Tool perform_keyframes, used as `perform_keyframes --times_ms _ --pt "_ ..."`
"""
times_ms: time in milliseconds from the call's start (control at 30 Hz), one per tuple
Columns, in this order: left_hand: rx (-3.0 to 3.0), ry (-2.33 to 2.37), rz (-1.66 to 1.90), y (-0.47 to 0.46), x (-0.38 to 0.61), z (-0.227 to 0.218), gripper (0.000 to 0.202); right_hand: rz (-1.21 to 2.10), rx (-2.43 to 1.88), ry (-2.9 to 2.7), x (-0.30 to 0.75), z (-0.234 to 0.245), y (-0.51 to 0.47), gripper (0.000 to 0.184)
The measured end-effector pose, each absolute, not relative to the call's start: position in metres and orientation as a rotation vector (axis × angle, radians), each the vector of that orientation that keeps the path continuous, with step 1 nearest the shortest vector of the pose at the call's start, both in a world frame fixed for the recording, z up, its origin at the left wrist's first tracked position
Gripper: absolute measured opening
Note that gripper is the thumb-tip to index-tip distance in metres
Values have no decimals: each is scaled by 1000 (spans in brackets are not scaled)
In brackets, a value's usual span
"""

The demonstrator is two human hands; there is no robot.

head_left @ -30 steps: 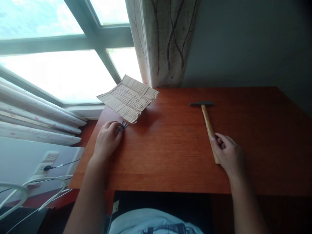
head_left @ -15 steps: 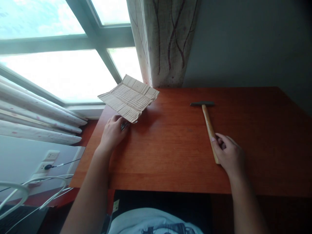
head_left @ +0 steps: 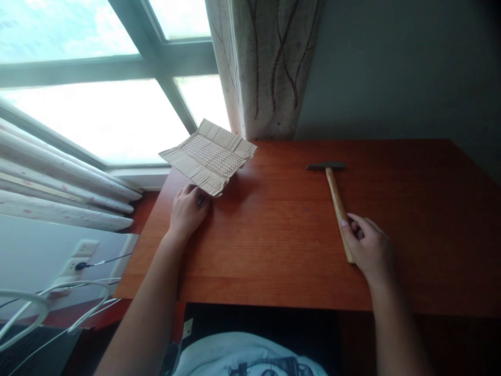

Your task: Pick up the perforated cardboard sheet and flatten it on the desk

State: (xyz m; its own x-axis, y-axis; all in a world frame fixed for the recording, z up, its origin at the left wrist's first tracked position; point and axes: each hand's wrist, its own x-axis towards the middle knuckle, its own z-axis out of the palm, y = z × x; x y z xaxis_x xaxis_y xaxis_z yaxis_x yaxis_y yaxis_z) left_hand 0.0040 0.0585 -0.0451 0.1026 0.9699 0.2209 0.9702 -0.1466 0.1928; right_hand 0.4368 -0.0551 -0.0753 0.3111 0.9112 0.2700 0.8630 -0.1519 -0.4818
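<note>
Resting on a reddish wooden desk (head_left: 274, 250), 2 bare hands are shown well apart. The left hand (head_left: 188, 211) is closed around a small bundle of dark nails (head_left: 201, 200); only the tips of the nails are seen past the fingers, so their count cannot be told. Just beyond the left hand, a flattened piece of cardboard (head_left: 209, 155) is seen, its middle panel marked with rows of small dots, its near corner almost touching the nails and its far end raised off the desk toward the window (head_left: 97, 115).

The right hand (head_left: 370, 249) is laid over the lower end of a hammer (head_left: 335, 198). The fingers are curled loosely on the pale wooden handle, with the thumb along its left side; whether the handle is gripped firmly or merely covered cannot be told. The hammer is laid flat on the desk, its dark metal head pointing away from the right hand, toward the wall.

Beyond the cardboard, a patterned curtain (head_left: 270, 68) is hung between window and wall. To the left of the left arm, below desk level, a wall socket (head_left: 80, 256) with a plugged cable and white cords (head_left: 58, 308) are visible.
</note>
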Motion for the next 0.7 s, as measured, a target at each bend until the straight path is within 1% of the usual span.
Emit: perform_keyframes --times_ms 200,333,433,533,633,700 --pt "-2359 -2082 -513 50 2 -44 20 117 -2036 -1561 435 -75 -55 45" --pt "-2267 -2115 -736 50 -1 -40 21 140 -2018 -1528 437 -72 -55 43" --pt "-1978 -2283 -1113 59 -9 -33 27 117 -2005 -1462 438 -65 -52 42" --pt "-1639 -2554 -1718 73 -18 -26 35 162 -1906 -1432 430 -48 -38 42" --pt "-1381 -2671 -2357 87 -16 -18 43 565 -1669 -1434 405 -23 -5 43" --pt "-1419 -2661 -2569 94 -7 -12 44 840 -1487 -1416 381 -5 28 44"
